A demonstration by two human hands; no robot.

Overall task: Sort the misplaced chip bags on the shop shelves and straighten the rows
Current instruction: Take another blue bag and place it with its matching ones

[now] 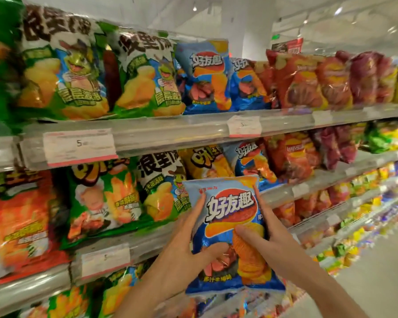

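A: Hands?
B: Both on one blue chip bag point(230, 235), held upright in front of the second shelf point(170, 235), clear of the rows.
A: Left hand?
B: Left hand point(182, 246) grips the bag's left edge. Fingers run up behind and along the side, thumb is pressed across the lower front. Closed round the bag, not flat.
A: Right?
B: Right hand point(269, 239) grips the right edge the same way. Forefinger stretches up the side toward the top corner, thumb is pinched onto the front at mid height.
A: Matching stock?
B: Same blue bags on the top shelf point(193, 131), a blue row point(205, 76) between the green-and-white bags point(145, 74) on the left and the red bags point(301, 81) on the right. One more blue bag point(251, 159) sits on the second shelf, just above and behind the held one.
A: What's directly behind the held bag?
B: A green-and-white bag point(161, 187) to its left, an orange-yellow bag point(207, 164) above it.
A: Labels?
B: Price tag point(79, 146) on the top rail, blurred, only a 5 readable.
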